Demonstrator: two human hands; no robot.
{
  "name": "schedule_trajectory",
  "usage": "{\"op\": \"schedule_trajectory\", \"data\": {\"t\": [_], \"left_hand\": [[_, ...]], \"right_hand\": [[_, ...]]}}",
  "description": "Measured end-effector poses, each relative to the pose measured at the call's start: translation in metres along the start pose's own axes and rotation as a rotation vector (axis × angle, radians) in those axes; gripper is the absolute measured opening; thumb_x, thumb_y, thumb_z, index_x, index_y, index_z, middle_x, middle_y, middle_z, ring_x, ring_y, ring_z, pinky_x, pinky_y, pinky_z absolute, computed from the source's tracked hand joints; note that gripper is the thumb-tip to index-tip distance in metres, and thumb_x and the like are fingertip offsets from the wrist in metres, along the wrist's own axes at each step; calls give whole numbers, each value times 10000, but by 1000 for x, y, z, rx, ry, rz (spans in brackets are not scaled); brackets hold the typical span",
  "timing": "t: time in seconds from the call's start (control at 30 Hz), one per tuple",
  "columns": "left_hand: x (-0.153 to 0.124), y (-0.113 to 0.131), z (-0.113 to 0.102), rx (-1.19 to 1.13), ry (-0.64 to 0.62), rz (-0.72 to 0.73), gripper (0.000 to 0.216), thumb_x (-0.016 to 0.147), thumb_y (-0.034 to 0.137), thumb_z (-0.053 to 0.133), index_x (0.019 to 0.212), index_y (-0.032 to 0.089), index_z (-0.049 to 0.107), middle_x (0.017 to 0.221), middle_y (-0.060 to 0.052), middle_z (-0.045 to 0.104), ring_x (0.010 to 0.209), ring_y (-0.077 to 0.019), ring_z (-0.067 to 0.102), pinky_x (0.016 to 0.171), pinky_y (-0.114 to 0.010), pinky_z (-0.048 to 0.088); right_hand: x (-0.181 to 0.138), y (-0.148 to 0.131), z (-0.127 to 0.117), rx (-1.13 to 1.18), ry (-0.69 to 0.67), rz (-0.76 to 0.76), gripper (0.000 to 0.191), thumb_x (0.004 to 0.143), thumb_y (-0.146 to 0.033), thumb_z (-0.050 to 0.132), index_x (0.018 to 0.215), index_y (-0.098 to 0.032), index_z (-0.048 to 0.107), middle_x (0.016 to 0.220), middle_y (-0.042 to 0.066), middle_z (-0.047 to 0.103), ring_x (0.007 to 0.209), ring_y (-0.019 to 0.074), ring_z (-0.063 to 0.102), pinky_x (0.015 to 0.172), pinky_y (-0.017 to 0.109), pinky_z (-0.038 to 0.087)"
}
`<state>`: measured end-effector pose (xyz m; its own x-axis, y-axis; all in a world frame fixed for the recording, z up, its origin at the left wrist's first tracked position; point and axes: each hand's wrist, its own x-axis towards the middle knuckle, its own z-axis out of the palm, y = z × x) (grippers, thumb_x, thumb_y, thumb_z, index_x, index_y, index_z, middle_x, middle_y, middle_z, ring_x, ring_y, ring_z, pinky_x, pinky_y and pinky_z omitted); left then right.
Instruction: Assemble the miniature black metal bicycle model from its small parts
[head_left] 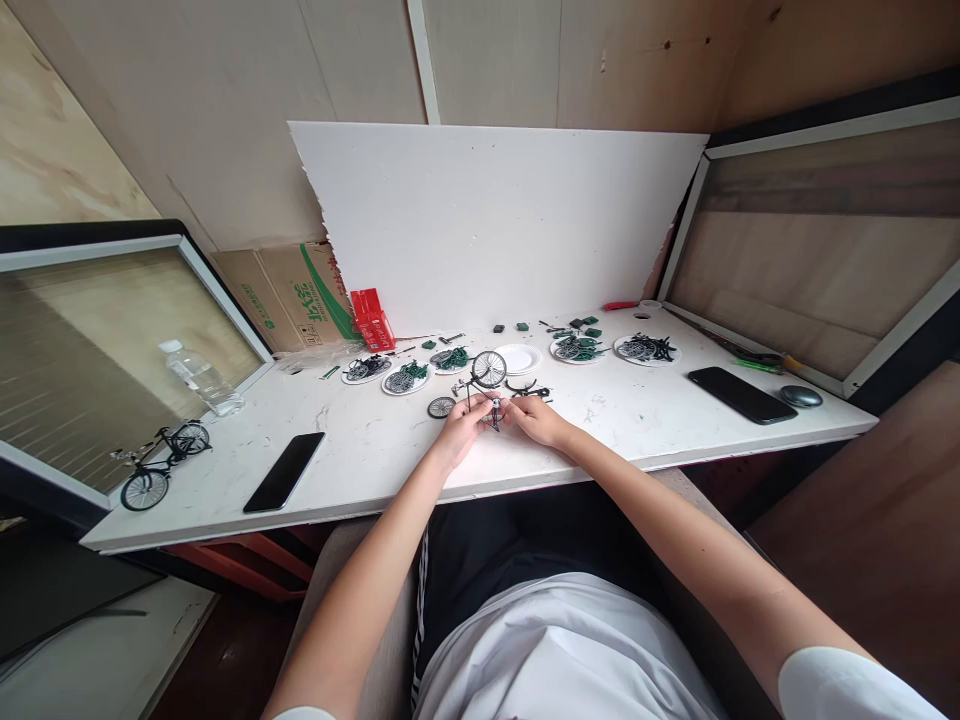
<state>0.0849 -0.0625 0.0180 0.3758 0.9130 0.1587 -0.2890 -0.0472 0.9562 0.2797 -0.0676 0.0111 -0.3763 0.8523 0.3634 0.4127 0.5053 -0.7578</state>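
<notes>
Your left hand (463, 428) and right hand (532, 417), fingers closed, grip the model bicycle (489, 369); uneven pressure might bend it.

The shirt (570, 650) was white and softly creased across the front, with short white sleeves (832, 685) that left the forearms (390, 560) uncovered. The trousers (525, 540) were black, with white stripes (420, 610) down the left side. Left hand (461, 428) and right hand (538, 419) were bare

A white table (360, 432) bears plates (517, 357), phones (283, 472) and a small wheel (441, 408).
</notes>
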Motion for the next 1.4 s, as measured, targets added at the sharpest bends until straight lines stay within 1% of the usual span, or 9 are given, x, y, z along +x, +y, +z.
{"op": "schedule_trajectory", "data": {"t": [0.2, 0.53, 0.73, 0.87, 0.97, 1.03, 1.13, 1.23, 1.4], "left_hand": [[2, -4, -2, 35, 20, 6, 423, 788, 411, 818, 1132, 185, 724, 1184, -121, 712, 941, -209, 681, 718, -287, 503], [2, -5, -2, 64, 61, 70, 381, 820, 426, 790, 1111, 198, 703, 1115, -90, 707, 949, -187, 666, 764, -281, 501], [4, -6, -3, 127, 168, 118, 323, 857, 419, 732, 1100, 212, 685, 1101, -85, 725, 930, -166, 653, 728, -258, 483], [7, -10, -5, 241, 320, 186, 280, 868, 414, 691, 1054, 205, 683, 1055, -79, 730, 835, -153, 641, 708, -267, 488], [9, -13, -8, 311, 408, 262, 275, 871, 434, 670, 1024, 206, 672, 1065, -92, 725, 896, -181, 660, 742, -290, 514], [11, -15, -9, 342, 436, 303, 267, 875, 433, 654, 1017, 207, 667, 1076, -98, 720, 967, -199, 671, 775, -302, 530], [13, -17, -11, 373, 466, 350, 223, 879, 393, 637, 1002, 210, 670, 1064, -91, 718, 1032, -203, 673, 844, -311, 537], [15, -19, -12, 382, 481, 362, 175, 878, 351, 634, 982, 218, 675, 1042, -82, 723, 1016, -197, 678, 860, -312, 538], [15, -20, -12, 366, 469, 339, 172, 860, 325, 644, 985, 211, 679, 1046, -92, 725, 1033, -211, 677, 839, -327, 546]], "right_hand": [[2, 2, 1, -81, -14, -12, 670, 1033, -669, 324, 761, -176, 687, 748, 60, 715, 663, 179, 599, 689, 291, 441], [0, -2, 1, -87, 6, -6, 631, 1054, -610, 311, 754, -186, 670, 791, 66, 729, 712, 198, 631, 742, 307, 446], [1, 4, -2, -150, 339, 28, 495, 1063, -501, 283, 901, -209, 648, 881, 78, 710, 796, 229, 625, 746, 324, 425], [2, 14, -8, -63, 595, 98, 315, 1017, -342, 309, 1125, -224, 581, 809, 51, 629, 712, 226, 556, 681, 325, 416], [5, 23, -11, -46, 681, 64, 322, 911, -217, 367, 1174, -219, 554, 967, 84, 628, 904, 256, 573, 793, 362, 460], [6, 28, -12, -62, 671, 33, 374, 833, -155, 397, 1159, -211, 571, 1111, 117, 622, 1061, 279, 549, 912, 412, 464], [8, 34, -12, -160, 616, 59, 384, 763, -98, 408, 1039, -222, 644, 1182, 122, 626, 1187, 315, 485, 1017, 486, 407], [8, 38, -11, -232, 557, 136, 357, 761, -85, 409, 933, -216, 694, 1157, 130, 654, 1231, 351, 446, 1032, 529, 362], [7, 40, -10, -287, 485, 195, 351, 800, -89, 400, 898, -198, 719, 1148, 143, 680, 1246, 373, 445, 999, 520, 359]]}}
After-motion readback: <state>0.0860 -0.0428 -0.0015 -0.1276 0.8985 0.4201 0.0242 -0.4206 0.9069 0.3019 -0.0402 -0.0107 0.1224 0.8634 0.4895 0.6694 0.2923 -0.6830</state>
